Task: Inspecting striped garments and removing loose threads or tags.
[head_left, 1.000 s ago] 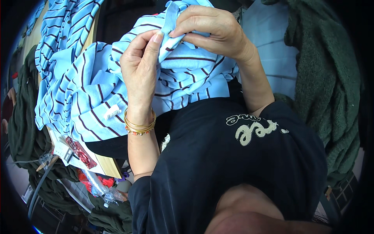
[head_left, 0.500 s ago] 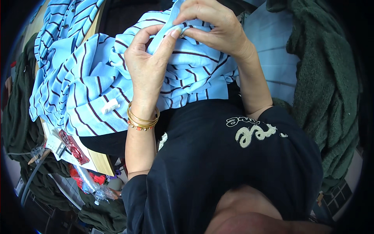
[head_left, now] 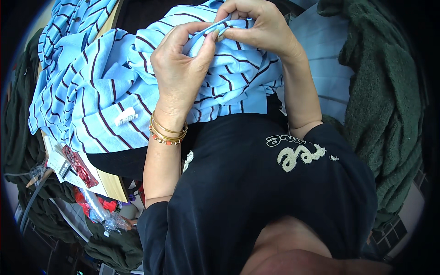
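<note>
A light blue shirt with dark stripes (head_left: 91, 91) lies bunched on a wooden table edge (head_left: 112, 183) in front of me. My left hand (head_left: 181, 68), with gold bangles on the wrist, pinches a fold of the shirt near its top. My right hand (head_left: 256, 27) grips the same fold from the other side, fingertips almost touching the left thumb. A small white label (head_left: 125, 116) shows on the shirt's lower left part. More of the striped shirt, with buttons, stretches away at the upper left.
A dark green fleecy garment (head_left: 385, 105) hangs at the right, beside a pale blue cloth (head_left: 325, 50). More dark green cloth (head_left: 18, 137) lies at the left. Papers and a red patterned item (head_left: 80, 167) sit at the table's corner, with plastic packets (head_left: 98, 211) below.
Both hands have stayed together on the shirt's fold and have worked along it, the fingers shifting their hold. The shirt has bunched a little more under them.
</note>
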A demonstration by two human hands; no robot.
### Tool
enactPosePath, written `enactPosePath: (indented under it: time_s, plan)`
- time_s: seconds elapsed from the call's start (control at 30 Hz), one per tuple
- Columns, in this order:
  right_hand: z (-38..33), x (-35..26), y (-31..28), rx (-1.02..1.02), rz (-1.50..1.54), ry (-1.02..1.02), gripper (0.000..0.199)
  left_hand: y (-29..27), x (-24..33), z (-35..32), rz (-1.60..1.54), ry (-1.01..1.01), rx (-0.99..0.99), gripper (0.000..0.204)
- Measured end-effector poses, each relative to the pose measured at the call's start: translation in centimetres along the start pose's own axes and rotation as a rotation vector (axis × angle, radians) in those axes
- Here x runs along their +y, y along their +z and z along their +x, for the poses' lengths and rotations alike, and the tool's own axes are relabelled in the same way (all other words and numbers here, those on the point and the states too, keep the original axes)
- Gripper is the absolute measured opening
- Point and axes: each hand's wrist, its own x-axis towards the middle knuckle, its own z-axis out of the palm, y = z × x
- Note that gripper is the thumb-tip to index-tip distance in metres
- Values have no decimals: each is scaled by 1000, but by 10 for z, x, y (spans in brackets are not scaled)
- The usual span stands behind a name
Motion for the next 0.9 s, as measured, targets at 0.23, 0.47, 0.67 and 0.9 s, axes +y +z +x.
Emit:
enactPosePath:
  time_s: [0.23, 0.47, 0.67, 0.9]
  plan:
    - [-4, 10, 0, -86, 334, 244, 18, -1, 1, 0, 42, 94, -14, 14]
    - [-9, 18, 0, -125, 517, 312, 21, -3, 2, 2, -24, 99, -55, 14]
    - [-10, 18, 1, -117, 530, 307, 19, -4, 2, 2, 18, 198, -49, 16]
    - [-9, 20, 12, -37, 245, -142, 16, -6, 0, 3, 108, 284, -23, 15]
